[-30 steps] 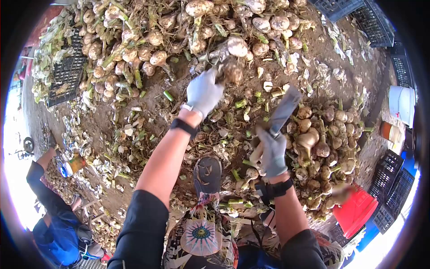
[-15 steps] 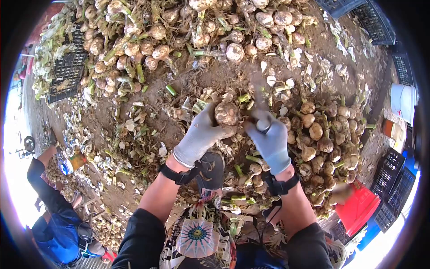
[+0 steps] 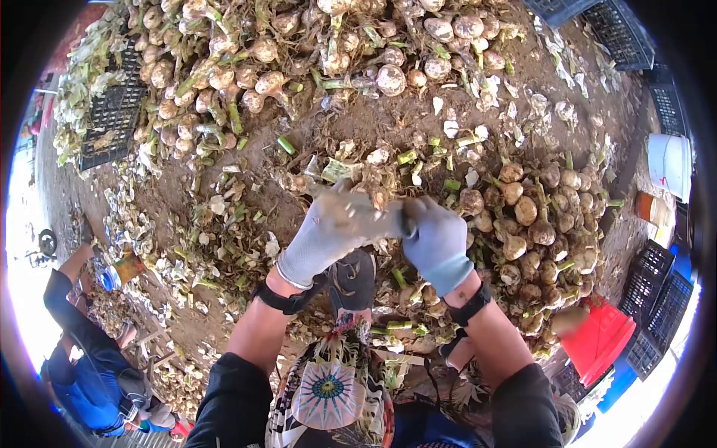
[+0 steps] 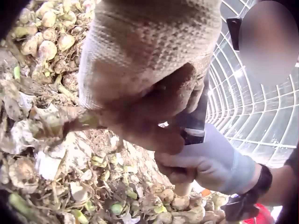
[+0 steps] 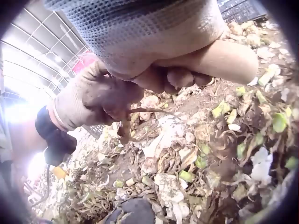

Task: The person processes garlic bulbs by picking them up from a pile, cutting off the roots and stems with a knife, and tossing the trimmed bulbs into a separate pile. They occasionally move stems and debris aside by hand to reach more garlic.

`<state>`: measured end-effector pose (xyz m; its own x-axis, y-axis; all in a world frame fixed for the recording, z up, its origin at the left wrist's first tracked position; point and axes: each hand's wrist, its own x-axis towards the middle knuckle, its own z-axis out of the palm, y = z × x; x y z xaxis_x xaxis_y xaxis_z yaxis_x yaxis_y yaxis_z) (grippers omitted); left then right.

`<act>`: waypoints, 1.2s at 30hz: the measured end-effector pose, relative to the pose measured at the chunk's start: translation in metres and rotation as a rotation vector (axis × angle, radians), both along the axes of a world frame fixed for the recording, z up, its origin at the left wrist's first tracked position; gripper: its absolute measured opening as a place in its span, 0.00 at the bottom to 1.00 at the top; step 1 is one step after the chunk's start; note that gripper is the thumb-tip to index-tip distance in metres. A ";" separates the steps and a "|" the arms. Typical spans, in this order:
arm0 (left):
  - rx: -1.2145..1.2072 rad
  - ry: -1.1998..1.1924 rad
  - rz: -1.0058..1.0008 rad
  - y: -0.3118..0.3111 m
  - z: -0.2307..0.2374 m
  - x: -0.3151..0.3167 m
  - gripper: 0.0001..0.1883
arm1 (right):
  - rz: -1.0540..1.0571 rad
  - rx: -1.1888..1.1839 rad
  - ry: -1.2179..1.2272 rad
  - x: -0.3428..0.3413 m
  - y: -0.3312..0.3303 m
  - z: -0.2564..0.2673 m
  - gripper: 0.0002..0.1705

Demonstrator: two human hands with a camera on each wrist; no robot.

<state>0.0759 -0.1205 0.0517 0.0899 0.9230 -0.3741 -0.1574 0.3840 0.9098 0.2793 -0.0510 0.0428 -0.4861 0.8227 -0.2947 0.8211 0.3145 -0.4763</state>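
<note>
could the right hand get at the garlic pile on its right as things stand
Likely yes: nothing seems to stand between the right hand and the garlic pile, though its grip on the knife would likely hamper picking.

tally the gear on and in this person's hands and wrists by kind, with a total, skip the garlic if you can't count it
Gloves: 2
Wrist straps: 2
Knife: 1
Total: 5
Garlic left out: too heaped to count.
</note>
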 end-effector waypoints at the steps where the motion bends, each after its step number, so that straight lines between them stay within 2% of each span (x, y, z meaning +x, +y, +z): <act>1: -0.008 -0.056 -0.027 0.005 0.013 0.004 0.39 | -0.119 -0.091 -0.069 0.000 0.001 -0.001 0.11; 2: 0.017 -0.086 -0.037 0.006 0.033 0.015 0.42 | -0.240 -0.304 -0.190 0.009 0.016 0.000 0.13; 3: 0.040 -0.114 -0.047 0.011 0.051 0.022 0.45 | -0.318 -0.312 -0.222 0.019 0.013 -0.013 0.14; 4: -0.118 -0.234 -0.006 0.010 0.056 0.023 0.43 | -0.305 -0.277 -0.132 0.026 0.010 -0.025 0.15; 5: -0.072 0.018 -0.089 0.011 0.051 0.021 0.37 | -0.306 -0.255 -0.058 0.037 -0.003 -0.032 0.16; 6: -0.033 0.272 -0.170 0.013 0.045 0.020 0.31 | -0.336 -0.364 0.025 0.038 -0.003 -0.026 0.17; 7: -0.004 0.399 -0.242 0.012 0.033 0.018 0.26 | -0.336 -0.345 0.204 0.034 -0.005 -0.025 0.16; 8: 0.000 0.404 -0.240 0.008 0.024 0.017 0.26 | -0.295 -0.319 0.234 0.031 -0.003 -0.024 0.16; 9: 0.184 0.606 -0.356 0.006 0.020 0.016 0.21 | -0.256 -0.300 0.262 0.025 -0.001 -0.019 0.15; 10: 0.375 0.804 -0.474 0.006 0.017 0.016 0.16 | -0.258 -0.301 0.263 0.016 0.003 -0.006 0.15; 11: 0.378 0.803 -0.478 0.005 0.014 0.015 0.16 | -0.144 -0.253 0.300 0.008 0.008 0.008 0.16; 12: 0.475 0.946 -0.641 0.006 0.017 0.014 0.15 | -0.032 -0.206 0.335 0.003 0.011 0.015 0.16; 13: 0.571 1.083 -0.807 0.006 0.020 0.014 0.13 | -0.036 -0.210 0.333 0.004 0.012 0.012 0.16; 14: 0.485 1.130 -0.902 0.005 0.025 0.014 0.09 | 0.000 -0.302 0.129 0.008 0.013 0.005 0.17; 15: 0.490 1.134 -0.897 0.005 0.024 0.011 0.09 | 0.043 -0.379 -0.072 0.011 0.017 -0.002 0.17; 16: 0.613 1.167 -0.812 0.005 0.022 0.003 0.08 | 0.043 -0.473 -0.304 0.015 0.014 -0.016 0.20; 17: 0.731 1.179 -0.740 0.002 0.020 -0.001 0.07 | 0.005 -0.458 -0.230 0.029 0.000 -0.025 0.21; 18: 0.686 1.160 -0.697 0.009 0.036 0.002 0.06 | -0.105 -0.576 -0.089 0.037 -0.017 -0.033 0.15; 19: 0.714 1.004 -0.616 0.013 0.037 0.015 0.08 | -0.219 -0.681 0.058 0.040 -0.028 -0.038 0.12; 20: 0.745 0.850 -0.531 0.021 0.038 0.037 0.10 | -0.222 -0.678 0.062 0.041 -0.039 -0.040 0.12; 21: 0.775 0.697 -0.504 0.032 0.060 0.062 0.16 | -0.280 -0.669 0.214 0.036 -0.049 -0.039 0.10; 22: 0.844 0.465 -0.435 0.045 0.073 0.091 0.23 | -0.338 -0.652 0.369 0.029 -0.057 -0.038 0.09; 23: 0.956 0.554 -0.472 0.050 0.074 0.117 0.28 | -0.409 -0.630 0.516 0.027 -0.064 -0.037 0.08; 24: 0.928 0.556 -0.481 0.066 0.087 0.122 0.29 | -0.489 -0.604 0.654 0.030 -0.071 -0.036 0.08; 25: 0.831 0.369 -0.333 0.086 0.078 0.120 0.26 | -0.331 -0.376 0.598 0.038 -0.071 -0.057 0.07; 26: 0.670 0.505 -0.251 0.106 0.070 0.105 0.25 | -0.205 -0.125 0.526 0.046 -0.071 -0.077 0.07; 27: 0.495 0.623 -0.184 0.126 0.062 0.090 0.24 | -0.404 -0.387 0.507 0.041 -0.050 -0.058 0.07; 28: 0.559 0.742 0.127 0.144 0.024 0.076 0.26 | -0.632 -0.618 0.471 0.035 -0.027 -0.037 0.07; 29: 0.201 0.770 0.121 0.161 0.016 0.055 0.32 | -0.900 -0.824 0.539 0.037 -0.017 -0.025 0.11; 30: 0.056 0.925 0.111 0.178 -0.008 0.039 0.38 | -0.936 -0.830 0.600 0.038 -0.009 -0.019 0.11; 31: -0.013 0.952 0.022 0.185 -0.040 0.021 0.41 | -0.969 -0.837 0.662 0.039 -0.002 -0.016 0.12; 32: -0.013 1.153 -0.029 0.184 -0.060 0.011 0.41 | -0.970 -0.841 0.655 0.037 0.004 -0.014 0.12; 33: 0.090 1.189 -0.030 0.182 -0.063 0.002 0.36 | -1.010 -0.803 0.745 0.033 0.010 -0.012 0.13; 34: 0.074 1.201 -0.048 0.180 -0.065 -0.004 0.32 | -1.048 -0.761 0.842 0.028 0.018 -0.011 0.14; 36: 0.076 1.189 -0.050 0.165 -0.069 -0.005 0.22 | -1.028 -0.728 0.884 0.024 0.035 -0.010 0.16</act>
